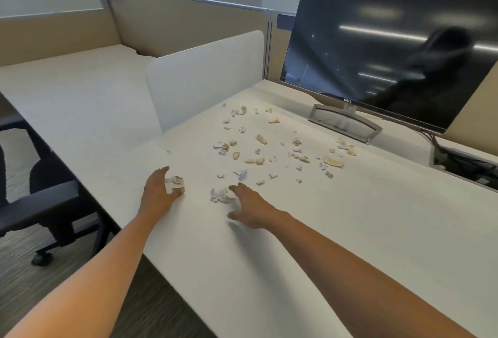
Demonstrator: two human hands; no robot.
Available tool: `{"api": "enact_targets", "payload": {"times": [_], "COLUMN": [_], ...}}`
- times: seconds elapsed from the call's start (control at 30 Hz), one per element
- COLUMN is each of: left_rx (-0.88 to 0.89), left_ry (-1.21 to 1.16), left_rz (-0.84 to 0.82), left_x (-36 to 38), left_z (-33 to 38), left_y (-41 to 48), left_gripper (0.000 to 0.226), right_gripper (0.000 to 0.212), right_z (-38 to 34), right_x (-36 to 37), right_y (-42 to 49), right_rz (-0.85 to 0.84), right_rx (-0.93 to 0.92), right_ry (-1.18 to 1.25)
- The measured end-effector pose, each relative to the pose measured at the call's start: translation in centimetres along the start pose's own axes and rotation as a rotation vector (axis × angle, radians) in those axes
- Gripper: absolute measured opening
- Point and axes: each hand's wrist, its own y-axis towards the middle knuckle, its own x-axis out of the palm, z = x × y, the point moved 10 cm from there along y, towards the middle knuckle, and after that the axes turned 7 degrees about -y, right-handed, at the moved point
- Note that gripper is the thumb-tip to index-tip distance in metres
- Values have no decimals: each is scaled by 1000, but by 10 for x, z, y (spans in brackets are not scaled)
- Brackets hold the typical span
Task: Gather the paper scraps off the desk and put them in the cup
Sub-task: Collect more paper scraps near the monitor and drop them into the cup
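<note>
Near the left edge of the bench [350, 229], the left hand [159, 189] curls around a small clear cup [176, 184] with a few scraps inside. Right of it, the right hand [250, 208] lies spread and relaxed just beside a heap of paper scraps [221, 197]. More lie scattered toward the monitor [390, 49] at the far right corner.

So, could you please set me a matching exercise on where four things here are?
Things: 1 small clear plastic cup; 2 heap of white and tan paper scraps; 3 black flat monitor; 4 black office chair.
Places: A far right of the white desk; B by the right hand; C in the grip of the left hand; D left of the desk.
Pairs: 1-C, 2-B, 3-A, 4-D.
</note>
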Motion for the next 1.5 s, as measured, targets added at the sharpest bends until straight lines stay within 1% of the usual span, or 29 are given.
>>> {"api": "enact_targets", "payload": {"times": [0.1, 0.2, 0.33, 0.47, 0.53, 0.7, 0.83, 0.93, 1.0, 1.1, 1.27, 1.37, 1.43, 1.5], "left_rx": [48, 89, 142, 170, 174, 90, 114, 131, 163, 249, 277, 333, 382, 414], "left_ry": [54, 133, 188, 251, 282, 163, 149, 127, 150, 204, 126, 74, 53, 10], "left_rz": [-78, -119, -105, -66, -54, -90, -84, -60, -47, -15, -25, -99, -166, -213], "left_x": [10, 18, 26, 30, 31, 35, 38, 36, 38, 44, 59, 83, 110, 137], "left_z": [3, 6, 10, 12, 11, 9, 16, 22, 29, 45, 72, 98, 120, 144], "left_y": [6, 7, 0, -8, -11, -19, -34, -48, -57, -75, -101, -122, -141, -160], "left_gripper": [64, 55, 43, 38, 38, 37, 35, 43, 35, 35, 31, 29, 28, 28], "right_gripper": [67, 63, 57, 51, 47, 37, 24, 23, 25, 22, 21, 18, 15, 16], "right_z": [-13, -22, -37, -54, -55, -51, -42, -33, -24, -1, 53, 97, 130, 163], "right_x": [6, 14, 26, 37, 35, 29, 21, 17, 13, 6, -8, -21, -31, -40], "right_y": [11, 21, 29, 24, 19, 4, -16, -32, -42, -56, -93, -125, -151, -180], "right_rz": [-20, -20, 11, 52, 103, 216, 259, 274, 285, 295, 302, 303, 300, 298], "right_rx": [-30, -37, -71, -211, -247, -298, -300, -296, -288, -233, -135, -46, 16, 79], "right_ry": [-1, -23, -112, -319, -356, -434, -475, -488, -487, -480, -482, -469, -461, -460]}}
